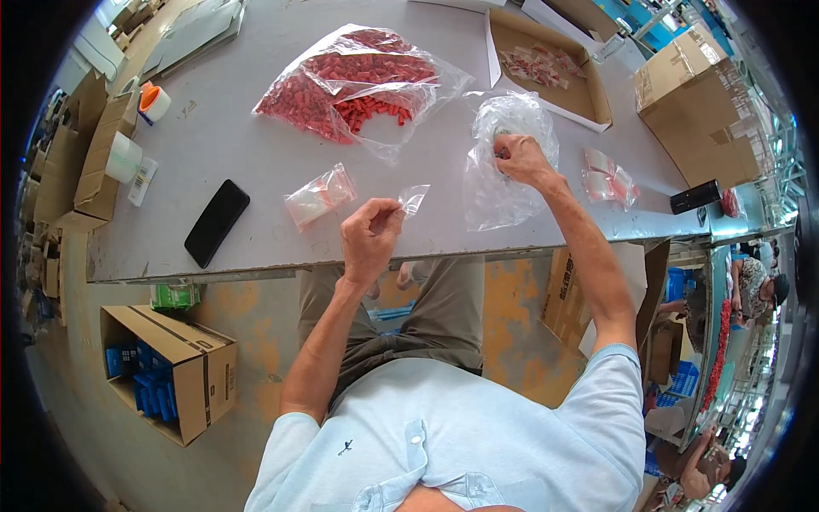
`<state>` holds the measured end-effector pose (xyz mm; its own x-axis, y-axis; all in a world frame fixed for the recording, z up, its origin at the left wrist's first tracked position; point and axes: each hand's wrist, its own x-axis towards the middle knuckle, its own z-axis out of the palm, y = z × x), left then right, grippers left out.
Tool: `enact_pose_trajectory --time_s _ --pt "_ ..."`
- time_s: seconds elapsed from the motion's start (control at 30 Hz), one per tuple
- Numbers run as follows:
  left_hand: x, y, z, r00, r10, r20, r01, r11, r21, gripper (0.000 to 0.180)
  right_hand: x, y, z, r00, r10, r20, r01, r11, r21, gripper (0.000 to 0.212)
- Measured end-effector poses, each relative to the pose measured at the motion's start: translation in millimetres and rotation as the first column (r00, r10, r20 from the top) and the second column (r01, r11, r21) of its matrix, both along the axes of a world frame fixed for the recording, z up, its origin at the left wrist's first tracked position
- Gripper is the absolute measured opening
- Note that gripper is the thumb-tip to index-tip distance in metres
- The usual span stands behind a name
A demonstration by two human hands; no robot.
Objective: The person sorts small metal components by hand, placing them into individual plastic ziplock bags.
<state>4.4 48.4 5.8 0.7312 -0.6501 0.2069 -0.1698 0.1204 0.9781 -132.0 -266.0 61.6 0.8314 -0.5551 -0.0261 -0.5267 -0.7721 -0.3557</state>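
My left hand point(374, 237) is closed in a pinch on a small clear plastic bag point(415, 200), held just above the table's near edge. My right hand point(522, 159) reaches into a larger clear plastic bag point(503, 200), its fingers curled; what they grip inside is hidden by plastic and hand. Left of centre lies a big open clear bag of small red plastic pieces point(363, 77), some showing at its mouth. A stack of small clear bags with red edges point(321, 198) lies beside my left hand.
A shallow cardboard tray point(597, 107) holding small filled packets stands at the far right, near a taped carton point(699, 102). More small bags point(609, 179) and a black cylinder point(695, 197) lie right. A black phone point(217, 223) and tape rolls point(124, 158) lie left.
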Motion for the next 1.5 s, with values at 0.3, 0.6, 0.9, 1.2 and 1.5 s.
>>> enact_pose_trajectory --time_s 0.3,0.6,0.9,1.2,1.5 --pt "0.0 -0.3 1.0 1.0 0.017 0.014 -0.017 1.0 0.019 0.006 -12.3 -6.0 -1.1 0.981 -0.06 0.187 0.025 0.982 0.187 0.014" --pt "0.6 0.0 -1.1 1.0 0.008 -0.004 -0.008 1.0 0.024 0.006 -15.8 15.5 19.2 1.0 -0.002 0.004 0.002 1.0 -0.026 0.019" --pt "-0.5 -0.8 -1.3 1.0 0.015 0.017 -0.016 0.999 0.037 0.007 1.9 1.6 10.6 0.997 0.077 -0.004 -0.077 0.997 0.014 0.015" --pt "0.4 -0.5 -3.5 1.0 0.017 0.002 -0.017 1.0 0.016 0.007 -16.0 -0.5 19.6 0.97 -0.049 0.239 0.014 0.989 0.145 0.016" --pt "0.0 -2.0 -0.7 0.999 0.048 0.01 -0.048 0.998 0.046 0.007 -15.2 -7.3 17.7 0.939 -0.245 0.239 0.136 0.908 0.397 0.022"
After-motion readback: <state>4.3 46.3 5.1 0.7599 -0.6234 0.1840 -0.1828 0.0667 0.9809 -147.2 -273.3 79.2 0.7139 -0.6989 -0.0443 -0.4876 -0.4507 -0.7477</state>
